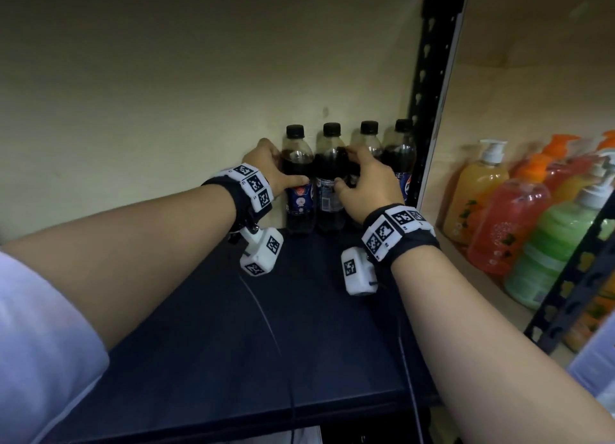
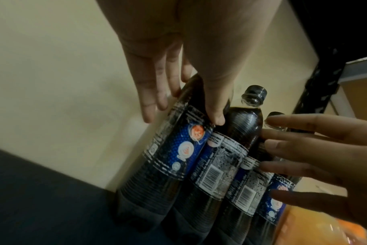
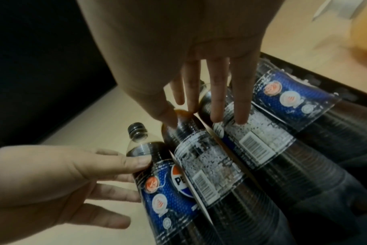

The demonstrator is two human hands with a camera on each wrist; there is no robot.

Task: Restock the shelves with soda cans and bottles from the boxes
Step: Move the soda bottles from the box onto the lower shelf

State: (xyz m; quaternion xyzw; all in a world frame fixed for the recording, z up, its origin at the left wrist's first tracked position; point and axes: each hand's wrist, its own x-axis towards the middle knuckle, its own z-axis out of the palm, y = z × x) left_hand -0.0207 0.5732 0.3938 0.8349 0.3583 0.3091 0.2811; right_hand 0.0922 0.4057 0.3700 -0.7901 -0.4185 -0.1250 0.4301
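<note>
Four cola bottles with black caps stand in a row at the back of the dark shelf [image 1: 266, 343]. My left hand [image 1: 269, 167] holds the leftmost bottle [image 1: 299, 207] at its shoulder, thumb across the front and fingers along its far left side. In the left wrist view that bottle [image 2: 172, 149] sits between the thumb and fingers of my left hand [image 2: 191, 106]. My right hand [image 1: 366, 184] rests on the second bottle [image 1: 327, 197] and the third. In the right wrist view my right hand [image 3: 199, 107] has straight fingers whose tips touch the two bottles.
A black perforated upright [image 1: 429, 77] stands just right of the fourth bottle [image 1: 404, 157]. Beyond it, pump soap bottles in orange [image 1: 476, 190], red [image 1: 506, 224] and green [image 1: 549, 250] fill the neighbouring shelf. A pale wall backs the row.
</note>
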